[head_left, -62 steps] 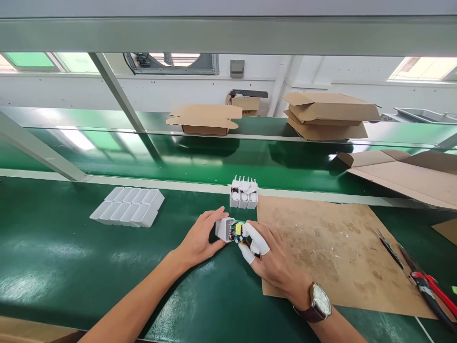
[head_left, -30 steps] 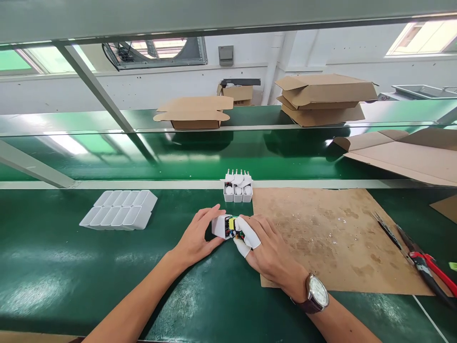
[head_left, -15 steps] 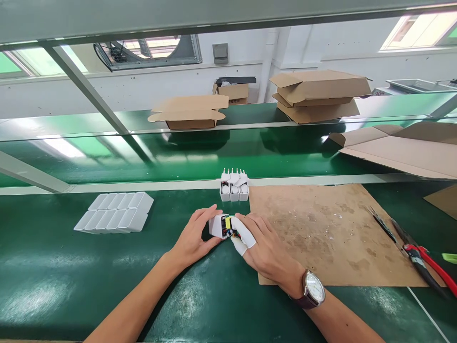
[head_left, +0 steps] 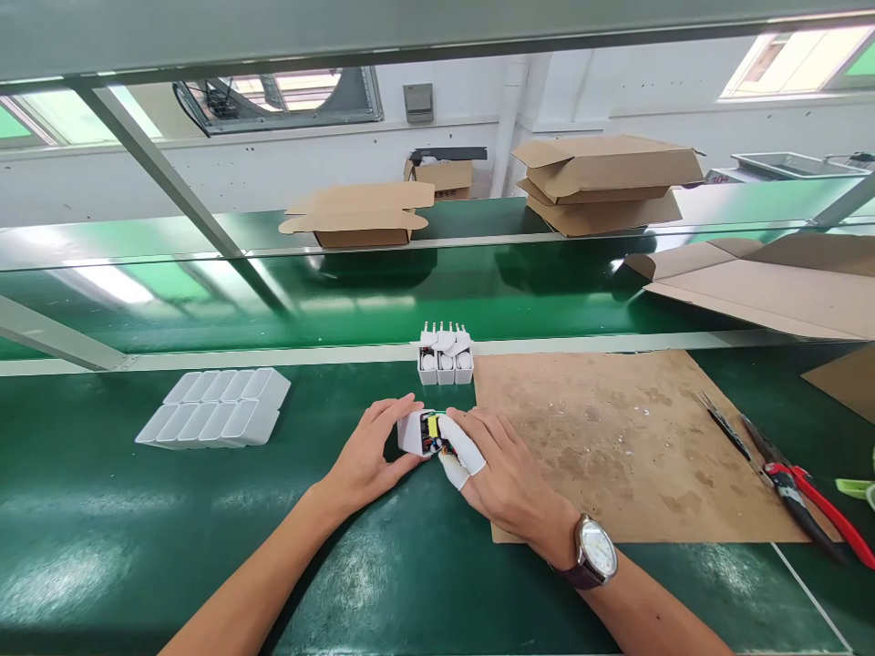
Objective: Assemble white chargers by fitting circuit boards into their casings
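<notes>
Between fingers and thumb, my left hand [head_left: 369, 453] grips a small white plastic housing [head_left: 411, 435] by its left end. A circuit board [head_left: 433, 427] with a yellow-wrapped component and small coloured parts sits at the housing's open right side; how deep it goes in cannot be seen. My right hand [head_left: 509, 478], wearing white finger cots on thumb and index finger, pinches the board's right end and partly hides it. Just beyond the hands stands a group of white plastic cases [head_left: 445, 363] with prongs pointing up.
Left on the green bench lies a white compartment tray [head_left: 217, 410]. A stained brown board [head_left: 602, 446] covers the right side, with tweezers [head_left: 725, 426] and red-handled cutters [head_left: 786, 483] at its edge. Folded cartons [head_left: 608, 173] rest on the back shelf.
Both hands keep the same hold on the housing and circuit board. The whole view has shifted slightly, with the scene a little further left.
</notes>
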The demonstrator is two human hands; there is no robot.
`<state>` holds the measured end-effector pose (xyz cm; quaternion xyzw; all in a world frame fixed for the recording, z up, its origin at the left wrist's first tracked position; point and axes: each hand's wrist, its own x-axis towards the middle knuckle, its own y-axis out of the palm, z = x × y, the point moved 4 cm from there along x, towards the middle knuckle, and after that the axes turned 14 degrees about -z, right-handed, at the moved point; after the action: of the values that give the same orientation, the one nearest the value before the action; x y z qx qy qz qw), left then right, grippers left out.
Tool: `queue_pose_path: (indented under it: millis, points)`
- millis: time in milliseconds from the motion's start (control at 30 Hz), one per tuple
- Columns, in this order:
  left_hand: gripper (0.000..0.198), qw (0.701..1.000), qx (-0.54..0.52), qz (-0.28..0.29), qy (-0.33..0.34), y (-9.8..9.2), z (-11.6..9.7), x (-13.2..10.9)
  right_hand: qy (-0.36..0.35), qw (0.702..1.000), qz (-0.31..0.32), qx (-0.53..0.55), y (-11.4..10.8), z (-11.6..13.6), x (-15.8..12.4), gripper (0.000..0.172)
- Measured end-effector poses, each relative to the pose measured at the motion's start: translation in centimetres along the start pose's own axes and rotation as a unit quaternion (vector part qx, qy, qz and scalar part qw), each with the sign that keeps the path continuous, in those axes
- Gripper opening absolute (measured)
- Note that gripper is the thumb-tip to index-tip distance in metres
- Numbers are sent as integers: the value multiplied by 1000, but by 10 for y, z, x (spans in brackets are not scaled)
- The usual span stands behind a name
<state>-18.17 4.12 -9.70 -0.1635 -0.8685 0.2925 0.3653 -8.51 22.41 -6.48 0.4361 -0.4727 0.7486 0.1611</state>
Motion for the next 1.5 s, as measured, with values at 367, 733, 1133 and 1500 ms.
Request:
queue_pose_path:
  millis: [367,733,1133,1500]
  points:
    - [69,1000,15,0,19,-1,-1,1,-4,1000,-16,0,-3,2,5,45]
    - [72,998,20,-18,51,-1,-2,1,-12,1000,-22,3,-2,3,4,42]
    - [69,997,0,-29,71,3,-9,-1,-6,998,-24,50,1,-1,0,50]
    - [63,995,-56,86,16,16,-3,-7,165,960,12,224,3,-19,-2,38]
